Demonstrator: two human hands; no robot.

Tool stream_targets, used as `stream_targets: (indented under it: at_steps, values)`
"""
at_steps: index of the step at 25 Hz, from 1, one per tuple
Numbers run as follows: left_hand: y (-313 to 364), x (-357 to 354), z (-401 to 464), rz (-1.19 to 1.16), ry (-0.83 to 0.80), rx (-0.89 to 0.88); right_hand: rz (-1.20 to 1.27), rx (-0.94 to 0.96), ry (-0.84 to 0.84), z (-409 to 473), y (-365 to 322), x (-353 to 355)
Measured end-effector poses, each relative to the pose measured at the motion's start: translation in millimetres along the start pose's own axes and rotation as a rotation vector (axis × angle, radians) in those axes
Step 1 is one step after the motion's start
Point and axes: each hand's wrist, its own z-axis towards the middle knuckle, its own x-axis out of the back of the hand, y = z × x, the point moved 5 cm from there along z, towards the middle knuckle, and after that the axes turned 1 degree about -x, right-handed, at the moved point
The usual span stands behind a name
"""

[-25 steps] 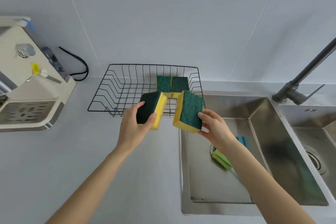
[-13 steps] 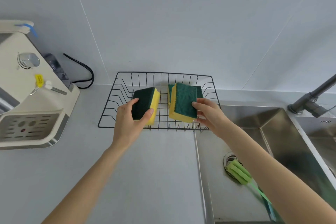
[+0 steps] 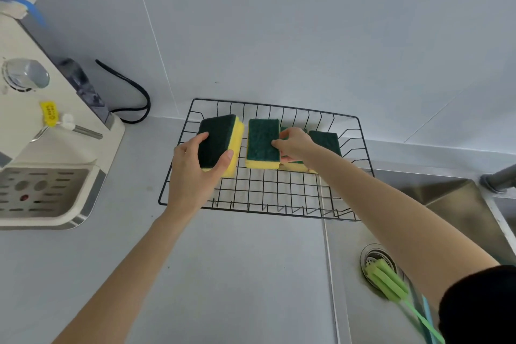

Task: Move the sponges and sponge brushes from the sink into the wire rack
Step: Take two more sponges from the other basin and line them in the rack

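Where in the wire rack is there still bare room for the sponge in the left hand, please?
The wire rack's front half, below the sponge row, is bare. So is its back-left corner, under the left hand's sponge. The back right is crowded: three sponges side by side.

Green-yellow sponges (image 3: 263,143) — seemingly four — in rack (image 3: 279,198)

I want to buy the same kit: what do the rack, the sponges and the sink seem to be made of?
Wire rack: thin metal wire, apparently black coated. Sponge in the left hand: yellow foam under a rough dark green scouring layer. Sink: probably stainless steel, given its brushed grey sheen.
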Motion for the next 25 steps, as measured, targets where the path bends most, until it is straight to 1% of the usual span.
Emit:
stream_targets:
  at_steps: [3, 5, 7, 9, 10, 12, 15, 17, 21, 25]
  values:
    - [-4.0, -0.7, 2.1, -0.007, -0.012, -0.011, -0.152, 0.016, 0.009, 11.6, -4.2, -9.7]
    - [-6.1, -3.0, 0.7, -0.014, -0.026, -0.012, -0.326, 0.064, 0.041, 13.4, -5.1, -14.6]
    - [-8.4, -4.6, -0.4, -0.023, -0.032, -0.012, -0.522, 0.141, 0.129, 9.6, -7.1, -16.6]
    - [-9.7, -6.1, -0.1, -0.036, -0.035, -0.011, -0.637, 0.244, 0.216, 3.9, -9.8, -17.6]
    - [-10.3, -6.6, -0.2, -0.039, -0.036, -0.009, -0.677, 0.315, 0.218, 2.4, -9.8, -21.2]
    - [-12.3, -7.1, -0.3, -0.041, -0.040, -0.012, -0.820, 0.439, 0.144, 0.4, -6.2, -35.0]
    - [-15.4, -7.3, -0.5, -0.034, -0.044, -0.017, -1.047, 0.474, 0.087, 5.2, 4.8, -53.4]
    - [-18.6, -5.8, 0.6, -0.033, -0.042, -0.013, -1.097, 0.452, 0.084, 11.9, 9.2, -58.4]
    - [-22.9, -5.9, 3.2, -0.026, -0.040, -0.006, -1.101, 0.439, 0.094, 19.4, 8.9, -59.8]
    - [-24.0, -10.6, 4.2, -0.023, -0.056, -0.017, -1.091, 0.421, 0.153, 18.0, 11.0, -56.1]
